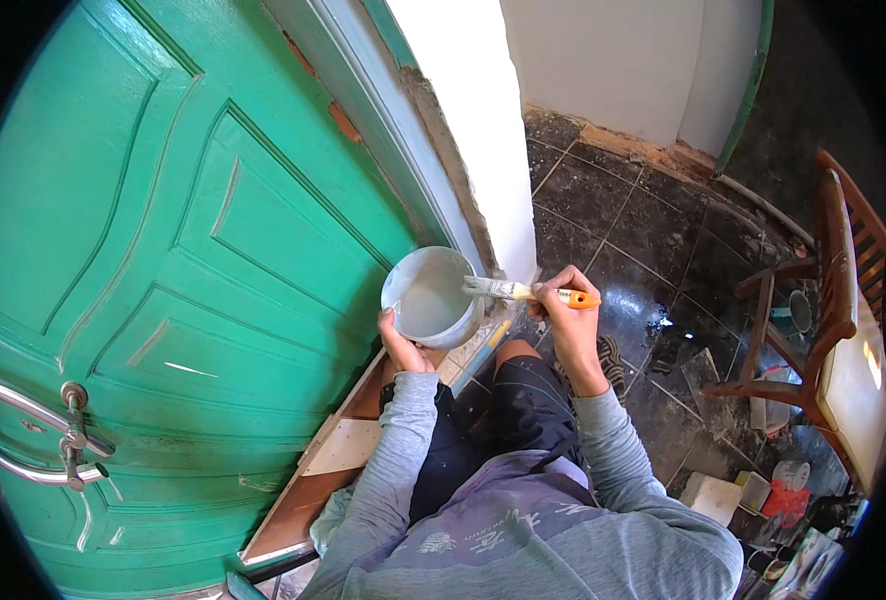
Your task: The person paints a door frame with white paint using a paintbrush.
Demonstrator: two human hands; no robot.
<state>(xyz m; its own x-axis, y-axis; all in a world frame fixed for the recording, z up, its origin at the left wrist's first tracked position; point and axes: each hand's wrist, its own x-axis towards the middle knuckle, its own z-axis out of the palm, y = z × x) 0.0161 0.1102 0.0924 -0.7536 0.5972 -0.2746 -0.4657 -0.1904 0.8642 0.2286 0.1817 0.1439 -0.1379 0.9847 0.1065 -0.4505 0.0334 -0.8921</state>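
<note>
My left hand (401, 345) grips a round whitish tub (460, 327) from below and its near side. Pale grey-white paint (429, 302) lies inside the tub. In my right hand (566, 310) is a paintbrush (579, 299) with an orange-yellow handle, held between thumb and fingers. Its paint-coated bristles point left, at the tub's right rim; whether they touch it I cannot tell. Just beyond the tub stands a grey-blue door frame (403, 130), beside the end of a white wall (483, 110) with a rough, chipped edge.
On the left is a large green panelled door (213, 290) with metal handles (48, 455). A wooden chair (838, 270) stands at right on dark floor tiles (653, 250). Tubs and a red item (787, 502) clutter the lower right. Boards (338, 445) lie by the threshold.
</note>
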